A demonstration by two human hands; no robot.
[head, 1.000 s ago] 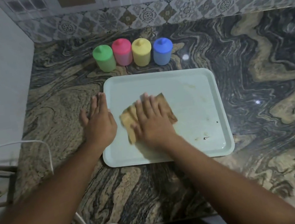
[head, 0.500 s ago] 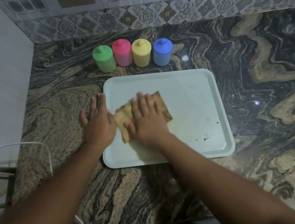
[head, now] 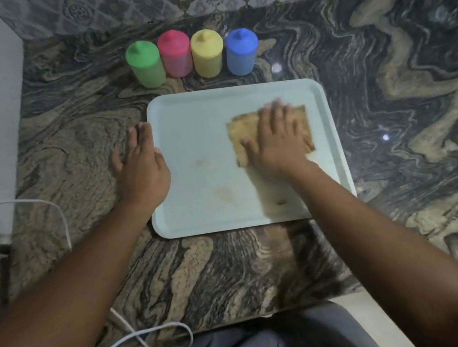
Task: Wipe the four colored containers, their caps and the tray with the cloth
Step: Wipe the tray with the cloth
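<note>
In the middle of the frame, one pale tray (head: 191, 137) is seen lying flat on the marbled counter (head: 390, 92). One brown cloth (head: 240, 133) is spread on the tray's right half, close to the right rim. A few brownish marks (head: 225, 195) are seen on the tray's lower middle.

In the upper middle of the frame, four containers are counted, stood upright in one close row: green (head: 147, 70), pink (head: 176, 61), yellow (head: 208, 60) and blue (head: 241, 57), from left to right. Four caps (head: 205, 41) are counted, one seated on each container and matched to it in colour. The row is kept apart from the tray by a strip of bare counter. One white cable (head: 157, 330) is seen looping at the lower left.

Two bare hands are counted, both reached in from the bottom of the frame. The left hand (head: 142, 169) is laid palm down on the counter, set against the tray's left rim; its fingers are held straight and close together, with the thumb spread out to the left, and nothing is gripped. The right hand (head: 276, 138) is pressed flat on the cloth, palm down; its fingers are held straight and slightly fanned, with the thumb stuck out to the left on the cloth. Its fingertips are blurred.
</note>
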